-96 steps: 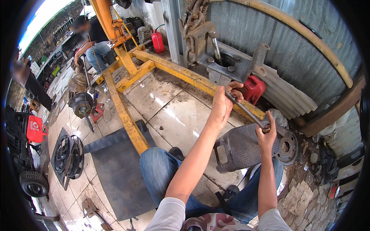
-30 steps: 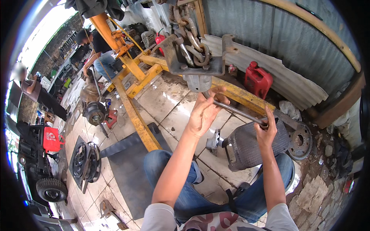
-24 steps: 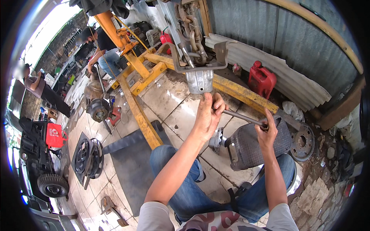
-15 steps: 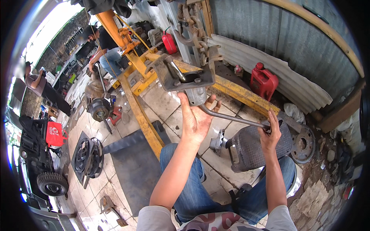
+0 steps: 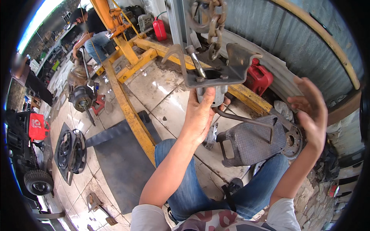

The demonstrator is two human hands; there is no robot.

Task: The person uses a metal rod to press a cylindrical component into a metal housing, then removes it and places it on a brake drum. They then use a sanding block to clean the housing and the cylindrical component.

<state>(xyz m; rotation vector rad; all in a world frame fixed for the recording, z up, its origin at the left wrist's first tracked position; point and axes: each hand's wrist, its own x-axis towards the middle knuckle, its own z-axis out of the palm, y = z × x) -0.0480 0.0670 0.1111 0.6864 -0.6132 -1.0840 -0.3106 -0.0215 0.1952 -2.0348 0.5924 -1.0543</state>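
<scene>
My left hand [image 5: 198,121] is wrapped from below around a grey metal housing [image 5: 222,95]. Bolted on top of the housing is a rusty flat bracket [image 5: 241,63] with upturned sides, and a shiny round shaft [image 5: 197,64] leans up out of its opening. From the housing's lower end a dark bent rod [image 5: 246,120] runs to the right and turns down at its tip. My right hand [image 5: 314,115] is off the rod, raised to its right, fingers apart and nothing in it. A rusty chain [image 5: 216,27] hangs just behind the bracket.
A yellow hoist frame [image 5: 137,133] stands ahead on the tiles. Below the rod lies a black textured container [image 5: 252,140], beside a perforated metal disc [image 5: 293,142]. Red cans [image 5: 259,79] stand by the wall. A black mat [image 5: 121,161] lies left; another person [image 5: 96,42] bends over machinery.
My right hand has let go of the rod's end and swung out to the right. The bracket and housing have shifted rightward in view, still held by my left hand.
</scene>
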